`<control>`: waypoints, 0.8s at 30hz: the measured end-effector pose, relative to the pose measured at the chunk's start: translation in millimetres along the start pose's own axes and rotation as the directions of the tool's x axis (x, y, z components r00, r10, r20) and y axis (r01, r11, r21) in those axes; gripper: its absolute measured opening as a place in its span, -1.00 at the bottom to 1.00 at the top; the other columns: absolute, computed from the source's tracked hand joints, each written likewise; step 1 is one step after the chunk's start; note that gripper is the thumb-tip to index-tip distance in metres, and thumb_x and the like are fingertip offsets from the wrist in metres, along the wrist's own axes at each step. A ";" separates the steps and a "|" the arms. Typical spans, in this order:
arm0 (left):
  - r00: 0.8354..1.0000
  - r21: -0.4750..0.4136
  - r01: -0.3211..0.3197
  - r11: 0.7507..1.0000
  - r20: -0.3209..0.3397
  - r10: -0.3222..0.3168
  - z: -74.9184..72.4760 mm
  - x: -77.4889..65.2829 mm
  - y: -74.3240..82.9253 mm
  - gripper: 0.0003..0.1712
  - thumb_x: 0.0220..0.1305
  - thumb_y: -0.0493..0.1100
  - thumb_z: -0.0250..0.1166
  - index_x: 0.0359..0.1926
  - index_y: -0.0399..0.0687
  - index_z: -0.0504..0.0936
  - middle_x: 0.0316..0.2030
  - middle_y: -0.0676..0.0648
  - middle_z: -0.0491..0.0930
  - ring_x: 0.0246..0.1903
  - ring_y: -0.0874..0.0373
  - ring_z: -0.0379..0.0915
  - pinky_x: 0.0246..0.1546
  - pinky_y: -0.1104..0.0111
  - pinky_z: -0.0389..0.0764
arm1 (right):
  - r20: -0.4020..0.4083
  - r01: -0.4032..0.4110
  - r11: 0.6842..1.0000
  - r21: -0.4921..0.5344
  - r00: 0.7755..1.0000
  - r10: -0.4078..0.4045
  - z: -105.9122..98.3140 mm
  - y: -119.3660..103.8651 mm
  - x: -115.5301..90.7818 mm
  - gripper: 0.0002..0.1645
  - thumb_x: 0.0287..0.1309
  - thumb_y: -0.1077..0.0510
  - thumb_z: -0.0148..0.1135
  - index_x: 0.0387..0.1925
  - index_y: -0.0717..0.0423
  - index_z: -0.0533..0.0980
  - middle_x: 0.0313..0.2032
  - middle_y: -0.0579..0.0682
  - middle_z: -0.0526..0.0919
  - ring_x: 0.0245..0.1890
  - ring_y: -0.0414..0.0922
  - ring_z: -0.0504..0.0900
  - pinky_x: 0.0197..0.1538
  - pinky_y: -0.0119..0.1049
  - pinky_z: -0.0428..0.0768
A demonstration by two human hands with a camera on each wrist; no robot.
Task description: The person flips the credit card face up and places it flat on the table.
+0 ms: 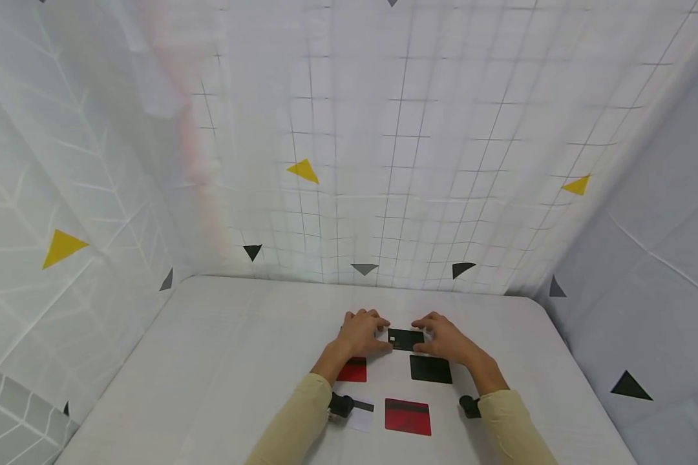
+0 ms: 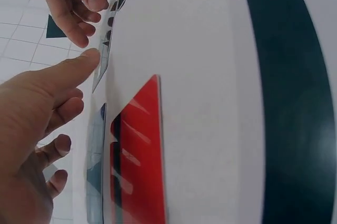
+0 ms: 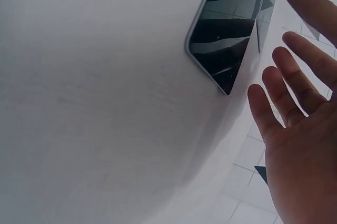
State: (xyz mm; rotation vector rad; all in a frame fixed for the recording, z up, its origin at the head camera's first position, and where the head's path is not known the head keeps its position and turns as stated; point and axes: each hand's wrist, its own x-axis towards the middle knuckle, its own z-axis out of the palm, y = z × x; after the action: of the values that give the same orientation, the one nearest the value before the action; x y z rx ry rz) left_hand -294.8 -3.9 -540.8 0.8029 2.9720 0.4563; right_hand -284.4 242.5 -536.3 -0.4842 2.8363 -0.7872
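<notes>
A black bank card with a chip (image 1: 404,340) lies on the white table, between my two hands in the head view. My left hand (image 1: 362,332) is at its left end, thumb near the lower corner, fingers loosely bent above. At its right end is my right hand (image 1: 444,340), the thumb overlapping the lower corner. In the right wrist view the right hand's fingers (image 3: 287,71) are spread and nearly straight, beside a glossy black card (image 3: 221,34). The left wrist view has the left thumb (image 2: 73,71) stretched out above a red card (image 2: 142,140).
Nearer me lie a plain black card (image 1: 430,369), a red card with a dark stripe (image 1: 407,416) and a white striped card (image 1: 362,421), partly behind the left wrist camera (image 1: 341,405). A gridded white sheet (image 1: 372,161) hangs behind the table (image 1: 209,361).
</notes>
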 end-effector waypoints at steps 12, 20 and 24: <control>0.999 -0.055 -0.011 0.998 -0.035 0.009 -6.6 -4.7 -7.5 -0.33 0.18 0.32 0.39 0.27 0.22 0.61 -0.08 0.15 0.60 0.01 0.16 0.44 0.05 0.09 0.36 | -0.051 0.066 0.992 0.105 0.997 -0.061 1.2 -11.6 -4.1 -0.34 0.12 -0.10 0.47 0.21 0.06 0.56 0.09 0.07 0.54 0.06 0.06 0.51 0.04 0.06 0.57; 0.995 -0.099 -0.010 0.995 -0.098 0.000 -11.4 -25.2 -16.8 -0.35 0.17 0.32 0.39 0.25 0.24 0.61 -0.07 0.15 0.59 0.06 0.12 0.45 0.08 0.03 0.37 | -0.062 0.124 0.979 0.164 0.991 -0.115 13.7 -28.7 -11.1 -0.35 0.14 -0.12 0.45 0.22 0.02 0.55 0.04 -0.01 0.54 0.02 -0.01 0.51 0.01 -0.02 0.59; 0.994 -0.108 -0.012 0.994 -0.110 0.000 -14.3 -38.2 -23.8 -0.33 0.18 0.32 0.38 0.26 0.23 0.60 -0.03 0.13 0.59 0.07 0.12 0.44 0.09 0.04 0.36 | -0.061 0.138 0.973 0.187 0.990 -0.129 19.7 -39.7 -16.4 -0.36 0.13 -0.12 0.46 0.21 -0.01 0.55 0.03 -0.03 0.54 0.02 -0.02 0.51 0.03 -0.02 0.58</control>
State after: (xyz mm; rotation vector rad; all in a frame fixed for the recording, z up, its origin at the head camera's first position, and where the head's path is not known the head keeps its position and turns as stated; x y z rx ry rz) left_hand -274.8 -46.4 -535.9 0.8013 3.0123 0.6771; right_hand -254.0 206.8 -531.2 -0.6398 2.7558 -1.0979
